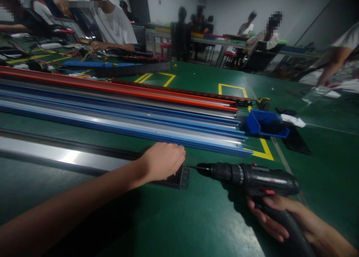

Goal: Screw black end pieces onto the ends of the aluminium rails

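Observation:
My right hand (270, 216) is wrapped round the handle of a black cordless drill (252, 176), which lies sideways over the green table. Its long thin bit (198, 167) points left and reaches the end bracket (185, 177) of a long metal profile (92, 160). Whether the tip sits in a screw is too small to tell. My left hand (164, 160) lies closed over the right end of that profile, thumb side hidden, with the fingers curled over its far edge.
Long blue profiles (134, 127) and orange profiles (157, 92) lie beyond my hands. A blue bin (266, 123) stands at their right ends, beside a black flat piece (298, 139). Co-workers sit across the table near wires and parts; another person's arm (333, 64) is at the right.

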`<state>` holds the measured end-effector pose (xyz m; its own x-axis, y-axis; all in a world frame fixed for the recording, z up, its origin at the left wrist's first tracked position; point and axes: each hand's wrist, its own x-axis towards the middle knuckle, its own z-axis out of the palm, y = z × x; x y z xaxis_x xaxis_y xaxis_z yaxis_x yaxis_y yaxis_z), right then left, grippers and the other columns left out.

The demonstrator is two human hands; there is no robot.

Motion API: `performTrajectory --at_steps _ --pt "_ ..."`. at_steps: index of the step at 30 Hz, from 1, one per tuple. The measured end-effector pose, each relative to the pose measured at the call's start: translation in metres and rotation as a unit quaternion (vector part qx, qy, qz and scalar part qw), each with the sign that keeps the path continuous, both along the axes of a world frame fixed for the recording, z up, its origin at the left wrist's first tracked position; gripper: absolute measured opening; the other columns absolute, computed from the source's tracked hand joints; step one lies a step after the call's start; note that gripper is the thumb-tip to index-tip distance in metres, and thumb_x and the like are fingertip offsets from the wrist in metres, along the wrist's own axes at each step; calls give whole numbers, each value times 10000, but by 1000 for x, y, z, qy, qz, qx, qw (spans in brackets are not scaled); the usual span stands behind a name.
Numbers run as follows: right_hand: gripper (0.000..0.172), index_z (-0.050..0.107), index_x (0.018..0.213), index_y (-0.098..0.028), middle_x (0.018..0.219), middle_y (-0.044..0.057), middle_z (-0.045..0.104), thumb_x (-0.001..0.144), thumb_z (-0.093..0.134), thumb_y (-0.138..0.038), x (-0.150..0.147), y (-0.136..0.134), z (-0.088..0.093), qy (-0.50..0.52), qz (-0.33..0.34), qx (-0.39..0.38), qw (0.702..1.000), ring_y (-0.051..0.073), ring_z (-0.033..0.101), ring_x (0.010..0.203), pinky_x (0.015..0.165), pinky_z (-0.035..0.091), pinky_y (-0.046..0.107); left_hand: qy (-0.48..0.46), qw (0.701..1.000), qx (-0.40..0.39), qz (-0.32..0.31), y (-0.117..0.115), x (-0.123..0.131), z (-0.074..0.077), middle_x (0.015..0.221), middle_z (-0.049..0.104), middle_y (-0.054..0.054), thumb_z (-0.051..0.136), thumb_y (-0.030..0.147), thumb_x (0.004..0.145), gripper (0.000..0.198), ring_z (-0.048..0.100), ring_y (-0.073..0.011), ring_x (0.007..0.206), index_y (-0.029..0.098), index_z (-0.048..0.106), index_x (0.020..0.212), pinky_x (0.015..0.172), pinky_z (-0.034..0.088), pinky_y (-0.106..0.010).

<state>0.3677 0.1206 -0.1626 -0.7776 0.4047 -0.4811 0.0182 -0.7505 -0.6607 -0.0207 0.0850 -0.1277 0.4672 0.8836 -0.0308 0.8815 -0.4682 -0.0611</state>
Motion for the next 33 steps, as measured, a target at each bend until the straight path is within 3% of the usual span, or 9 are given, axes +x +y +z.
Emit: performTrajectory --at_steps 33 --pt "331 789 986 -131 740 64 685 846 743 -428 0 -2 1 -2 -3 1 1000 43 497 397 439 504 188 -4 1000 -7 12 1 0 1 877 696 -83 464 213 957 179 711 -252 772 170 636 942 597 532 -336"
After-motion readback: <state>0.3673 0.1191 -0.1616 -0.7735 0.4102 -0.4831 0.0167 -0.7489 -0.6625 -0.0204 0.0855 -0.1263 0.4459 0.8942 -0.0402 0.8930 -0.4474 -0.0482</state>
